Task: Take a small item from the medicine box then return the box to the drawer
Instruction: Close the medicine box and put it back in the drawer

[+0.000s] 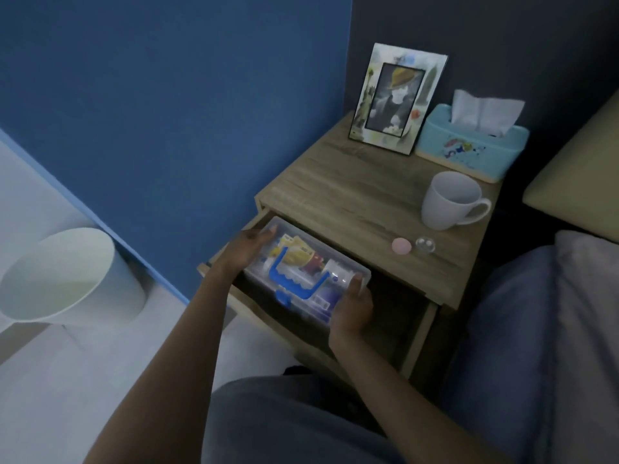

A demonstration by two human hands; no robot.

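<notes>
The medicine box [303,272] is clear plastic with a blue handle and blue latch, and packets and small bottles show through its lid. It sits tilted over the open drawer [398,316] of a wooden nightstand. My left hand [246,249] grips the box's far left end. My right hand [353,308] grips its near right end, thumb on the lid. On the nightstand top lie a small pink round cap [401,246] and a small clear container [425,244] holding two white pieces.
On the nightstand top [351,189] stand a white mug [450,200], a teal tissue box [472,142] and a photo frame [398,98]. A white bin [67,279] stands on the floor at the left. A bed [552,313] lies to the right.
</notes>
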